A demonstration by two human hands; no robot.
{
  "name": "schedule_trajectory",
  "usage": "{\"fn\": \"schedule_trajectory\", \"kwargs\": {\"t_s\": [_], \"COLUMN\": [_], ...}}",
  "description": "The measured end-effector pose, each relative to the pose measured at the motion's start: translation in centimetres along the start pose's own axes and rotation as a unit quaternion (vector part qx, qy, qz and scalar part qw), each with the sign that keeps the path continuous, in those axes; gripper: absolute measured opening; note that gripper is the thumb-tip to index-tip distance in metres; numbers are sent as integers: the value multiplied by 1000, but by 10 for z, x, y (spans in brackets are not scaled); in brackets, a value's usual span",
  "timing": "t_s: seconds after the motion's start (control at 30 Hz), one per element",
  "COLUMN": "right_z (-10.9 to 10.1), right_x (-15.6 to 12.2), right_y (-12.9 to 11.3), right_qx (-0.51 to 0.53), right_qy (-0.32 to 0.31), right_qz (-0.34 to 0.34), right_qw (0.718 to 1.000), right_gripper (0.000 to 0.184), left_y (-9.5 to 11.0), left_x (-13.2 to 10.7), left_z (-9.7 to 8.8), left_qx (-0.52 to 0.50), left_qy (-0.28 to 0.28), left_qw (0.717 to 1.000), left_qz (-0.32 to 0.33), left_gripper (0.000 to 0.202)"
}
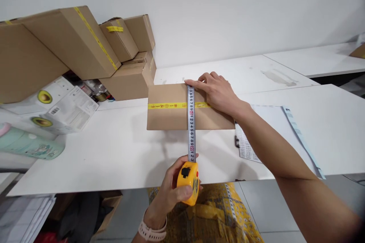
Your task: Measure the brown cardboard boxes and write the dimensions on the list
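Note:
A flat cardboard box [168,112] sealed with yellow tape lies on the white table [114,155]. A steel measuring tape blade [191,121] runs across the box from its far edge toward me. My left hand [171,190], with a pale watch on the wrist, grips the yellow tape measure case [188,182] just past the table's near edge. My right hand [215,91] lies on the box's far right part, fingers pressing the blade's end against the far edge.
Several cardboard boxes [71,41] are stacked at the back left. White printed cartons [65,106] and a pale green bottle [28,144] lie at the left. Papers with a clipboard [256,148] sit right of the box. A second white table [313,59] stands behind.

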State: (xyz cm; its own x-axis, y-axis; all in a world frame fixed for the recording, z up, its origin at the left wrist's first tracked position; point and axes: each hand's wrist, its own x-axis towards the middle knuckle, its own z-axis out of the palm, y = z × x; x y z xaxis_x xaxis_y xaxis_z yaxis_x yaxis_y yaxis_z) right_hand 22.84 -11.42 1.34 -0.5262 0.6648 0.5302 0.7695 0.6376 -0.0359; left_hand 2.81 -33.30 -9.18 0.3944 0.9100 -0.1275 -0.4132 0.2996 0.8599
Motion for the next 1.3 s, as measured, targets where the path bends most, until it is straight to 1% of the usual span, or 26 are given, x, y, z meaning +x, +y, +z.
{"fn": "schedule_trajectory", "kwargs": {"t_s": [0.2, 0.53, 0.8, 0.97, 1.03, 1.1, 1.13, 1.23, 1.3], "right_z": [8, 7, 5, 4, 4, 3, 2, -2, -2], "right_x": [4, 2, 1, 1, -1, -4, -7, -26, -47], "right_y": [6, 5, 2, -1, -2, -5, -7, -21, -35], "right_qx": [17, 16, 7, 6, 3, -6, -14, -49, -70], "right_qy": [9, 13, 0, 5, 9, 18, 23, 49, 81], "right_qz": [3, 3, 16, 23, 34, 45, 45, 22, -6], "right_qw": [1000, 1000, 1000, 1000, 999, 999, 999, 997, 994], "right_gripper": [50, 50, 50, 54, 57, 57, 55, 47, 44], "left_y": [4, 5, 3, -3, -4, -4, -3, 0, -1], "left_x": [3, 2, 1, 0, -6, -16, -23, -47, -60], "left_z": [5, 10, 10, 4, 4, 5, 6, 6, 2], "left_qx": [-13, -3, -6, 13, 20, 20, 20, 32, 54], "left_qy": [13, 28, 27, 5, 3, 13, 28, 99, 131], "left_qw": [1000, 1000, 1000, 1000, 1000, 999, 998, 990, 986], "left_qz": [2, -11, -13, 3, 21, 46, 62, 98, 92], "left_gripper": [72, 72, 73, 74, 74, 76, 77, 79, 79]}}
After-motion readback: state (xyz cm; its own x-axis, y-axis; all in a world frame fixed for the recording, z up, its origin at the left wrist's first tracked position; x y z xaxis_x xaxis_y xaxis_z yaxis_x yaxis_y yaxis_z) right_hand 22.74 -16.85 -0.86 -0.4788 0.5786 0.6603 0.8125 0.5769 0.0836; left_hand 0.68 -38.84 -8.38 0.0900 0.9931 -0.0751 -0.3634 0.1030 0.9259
